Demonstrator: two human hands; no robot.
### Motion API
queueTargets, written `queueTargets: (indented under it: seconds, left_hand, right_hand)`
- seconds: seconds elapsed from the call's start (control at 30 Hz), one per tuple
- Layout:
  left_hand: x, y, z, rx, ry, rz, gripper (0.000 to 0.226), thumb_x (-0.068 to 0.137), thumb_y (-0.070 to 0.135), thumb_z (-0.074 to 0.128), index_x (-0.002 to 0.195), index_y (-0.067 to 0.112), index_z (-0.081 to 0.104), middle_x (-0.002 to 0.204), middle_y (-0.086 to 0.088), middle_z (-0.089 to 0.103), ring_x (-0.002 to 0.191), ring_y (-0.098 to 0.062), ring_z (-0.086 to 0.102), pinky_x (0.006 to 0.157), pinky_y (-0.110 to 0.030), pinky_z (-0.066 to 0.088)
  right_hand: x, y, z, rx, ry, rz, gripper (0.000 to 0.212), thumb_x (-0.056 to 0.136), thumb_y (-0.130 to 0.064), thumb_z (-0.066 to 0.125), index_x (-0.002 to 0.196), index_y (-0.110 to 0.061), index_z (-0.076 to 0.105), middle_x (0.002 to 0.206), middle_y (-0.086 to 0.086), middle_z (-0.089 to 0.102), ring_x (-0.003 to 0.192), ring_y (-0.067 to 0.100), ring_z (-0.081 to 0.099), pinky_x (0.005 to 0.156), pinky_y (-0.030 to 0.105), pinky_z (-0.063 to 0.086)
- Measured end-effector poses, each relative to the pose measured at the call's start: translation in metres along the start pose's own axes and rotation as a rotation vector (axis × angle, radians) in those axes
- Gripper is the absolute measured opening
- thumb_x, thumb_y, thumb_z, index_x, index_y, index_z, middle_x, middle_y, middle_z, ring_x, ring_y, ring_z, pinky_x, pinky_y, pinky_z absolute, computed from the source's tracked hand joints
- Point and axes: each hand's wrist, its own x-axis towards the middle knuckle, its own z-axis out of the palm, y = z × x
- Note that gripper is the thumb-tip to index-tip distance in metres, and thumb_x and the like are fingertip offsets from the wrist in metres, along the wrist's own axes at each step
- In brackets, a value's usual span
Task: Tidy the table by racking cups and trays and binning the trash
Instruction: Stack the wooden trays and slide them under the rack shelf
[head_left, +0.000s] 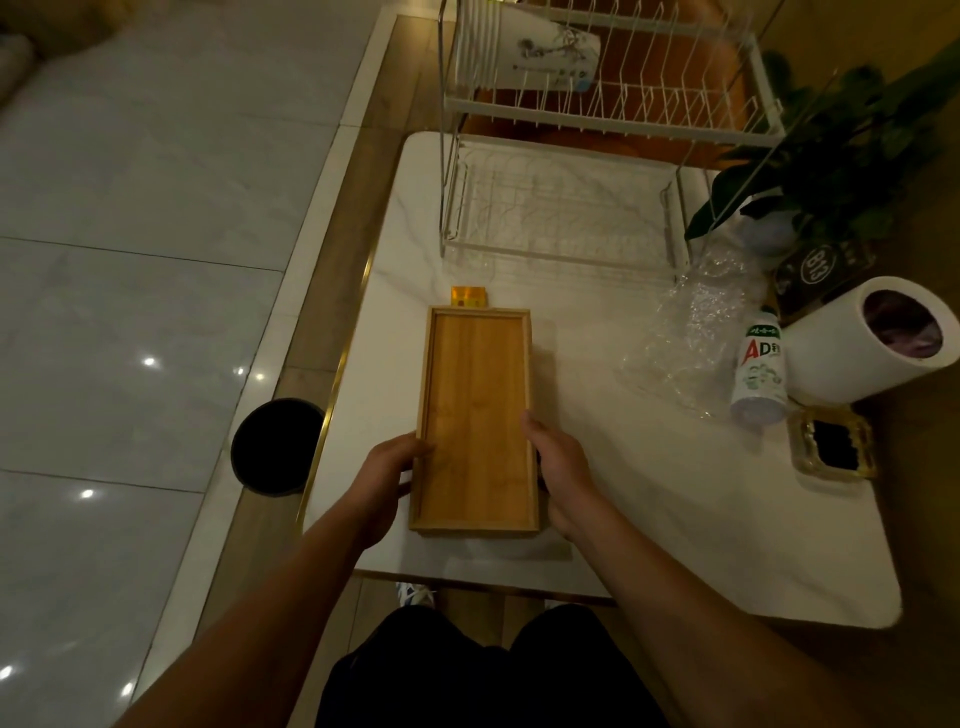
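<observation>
A long wooden tray (475, 410) is held over the white marble table (675, 519), its short end toward me. My left hand (387, 475) grips its left rim and my right hand (558, 467) grips its right rim. A white two-tier wire dish rack (566, 208) stands at the far end of the table. Stacked white paper cups (524, 54) lie on their side in its upper tier. A small plastic drink bottle (759, 366) lies to the right beside crumpled clear plastic wrap (691, 322). A black bin (278, 444) stands on the floor, left of the table.
A small yellow packet (470, 296) lies just beyond the tray. On the right are a white cylindrical tabletop bin (872, 343), a glass ashtray (831, 447), a dark sign (821, 270) and a leafy plant (841, 145). Glossy tiled floor stretches to the left.
</observation>
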Motion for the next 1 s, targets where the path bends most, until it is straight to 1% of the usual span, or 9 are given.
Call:
queueTargets:
  seconds: [0.13, 0.23, 0.33, 0.47, 0.53, 0.6, 0.73, 0.9, 1.0]
  left_hand:
    - [0.0, 0.0, -0.002, 0.014, -0.015, 0.003, 0.048, 0.093, 0.028, 0.063, 0.138, 0.017, 0.051, 0.13, -0.003, 0.062, 0.116, -0.026, 0.059, 0.091, -0.046, 0.052]
    - [0.0, 0.002, -0.004, 0.03, -0.016, 0.008, 0.059, 0.088, 0.023, 0.071, 0.142, 0.015, 0.048, 0.133, -0.008, 0.061, 0.118, -0.033, 0.061, 0.1, -0.057, 0.05]
    - [-0.001, 0.005, -0.003, 0.029, -0.022, 0.018, 0.065, 0.084, 0.023, 0.075, 0.142, 0.013, 0.046, 0.134, -0.01, 0.059, 0.118, -0.034, 0.061, 0.102, -0.06, 0.049]
    - [0.0, 0.007, 0.0, -0.007, -0.018, 0.001, 0.068, 0.084, 0.022, 0.075, 0.143, 0.013, 0.043, 0.134, -0.012, 0.058, 0.119, -0.035, 0.06, 0.102, -0.061, 0.048]
    - [0.0, 0.007, 0.001, -0.03, -0.011, -0.007, 0.07, 0.083, 0.021, 0.075, 0.145, 0.012, 0.041, 0.134, -0.013, 0.058, 0.119, -0.037, 0.06, 0.102, -0.061, 0.048]
    - [-0.001, 0.008, 0.0, -0.044, -0.004, -0.013, 0.074, 0.081, 0.022, 0.078, 0.145, 0.012, 0.041, 0.134, -0.013, 0.058, 0.118, -0.038, 0.06, 0.102, -0.062, 0.048]
    - [-0.005, 0.011, -0.001, -0.05, -0.019, -0.031, 0.083, 0.074, 0.024, 0.083, 0.145, 0.013, 0.04, 0.134, -0.014, 0.057, 0.118, -0.04, 0.059, 0.102, -0.062, 0.047]
    - [-0.008, 0.012, 0.0, -0.044, -0.005, -0.018, 0.089, 0.067, 0.024, 0.086, 0.143, 0.013, 0.042, 0.131, -0.014, 0.058, 0.116, -0.04, 0.06, 0.1, -0.062, 0.049]
    - [-0.011, 0.015, 0.0, -0.02, -0.017, 0.004, 0.092, 0.063, 0.026, 0.087, 0.142, 0.015, 0.043, 0.13, -0.014, 0.059, 0.115, -0.039, 0.061, 0.099, -0.062, 0.05]
  right_hand:
    - [0.001, -0.001, -0.002, 0.011, -0.005, 0.006, 0.027, 0.089, -0.047, 0.063, 0.103, -0.027, 0.071, 0.105, 0.001, 0.075, 0.095, 0.018, 0.072, 0.084, 0.039, 0.058]
    - [-0.001, -0.002, -0.003, 0.021, 0.004, 0.009, 0.02, 0.088, -0.041, 0.066, 0.098, -0.025, 0.072, 0.101, 0.001, 0.076, 0.089, 0.018, 0.073, 0.075, 0.037, 0.059]
    - [-0.002, -0.006, -0.004, 0.055, -0.02, 0.027, 0.029, 0.084, -0.04, 0.07, 0.106, -0.021, 0.071, 0.101, 0.003, 0.077, 0.088, 0.02, 0.074, 0.07, 0.036, 0.059]
    - [0.004, -0.011, -0.005, 0.044, -0.075, 0.092, 0.058, 0.075, -0.048, 0.076, 0.123, -0.018, 0.062, 0.112, 0.007, 0.072, 0.1, 0.028, 0.07, 0.086, 0.048, 0.058]
    - [0.009, -0.013, -0.007, 0.004, -0.092, 0.125, 0.077, 0.067, -0.054, 0.079, 0.131, -0.018, 0.054, 0.119, 0.008, 0.068, 0.105, 0.03, 0.067, 0.091, 0.052, 0.055]
    - [0.013, -0.017, -0.009, -0.033, -0.124, 0.136, 0.086, 0.065, -0.059, 0.079, 0.135, -0.02, 0.049, 0.123, 0.007, 0.066, 0.109, 0.03, 0.064, 0.096, 0.052, 0.052]
    - [0.019, -0.021, -0.005, -0.017, -0.218, 0.106, 0.083, 0.065, -0.057, 0.08, 0.136, -0.027, 0.051, 0.124, 0.007, 0.067, 0.111, 0.031, 0.064, 0.099, 0.056, 0.049]
    - [0.019, -0.015, 0.001, 0.054, -0.192, 0.003, 0.076, 0.069, -0.044, 0.081, 0.136, -0.037, 0.048, 0.125, 0.005, 0.066, 0.11, 0.031, 0.065, 0.095, 0.058, 0.052]
    - [0.018, -0.011, 0.0, 0.103, -0.183, -0.046, 0.068, 0.067, -0.042, 0.082, 0.13, -0.04, 0.054, 0.12, 0.003, 0.07, 0.105, 0.028, 0.069, 0.089, 0.056, 0.055]
